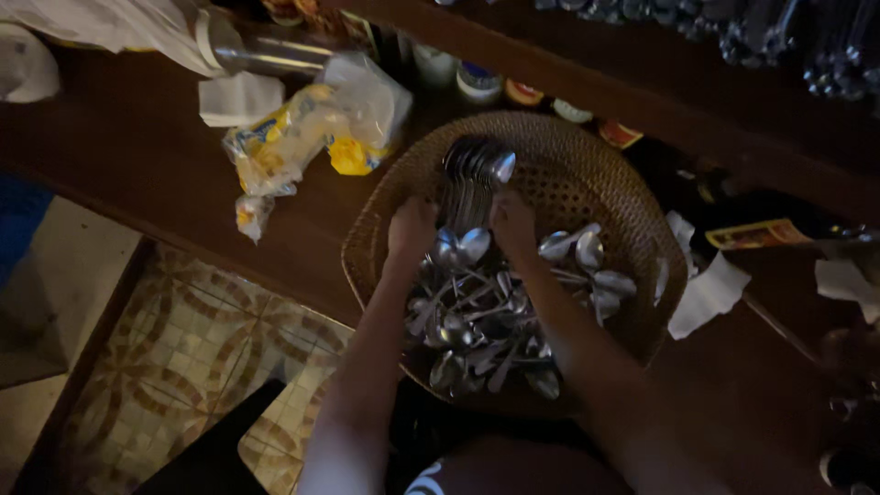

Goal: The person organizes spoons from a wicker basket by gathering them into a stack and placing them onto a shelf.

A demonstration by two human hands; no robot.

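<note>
A round woven basket [587, 170] sits on a dark wooden counter and holds a heap of metal spoons [486, 316]. A neat bundle of stacked spoons [472, 174] lies at the basket's far side, bowls pointing away. My left hand [412, 227] and my right hand [511, 220] both rest on the handles of that bundle, one on each side, fingers curled around it. The fingertips are hidden among the spoons.
A yellow and clear plastic bag [302, 137] and a folded white napkin [240, 96] lie left of the basket. Crumpled white paper [706, 293] lies to its right. Jars and lids [477, 82] stand behind. Patterned floor tiles [192, 348] show below the counter edge.
</note>
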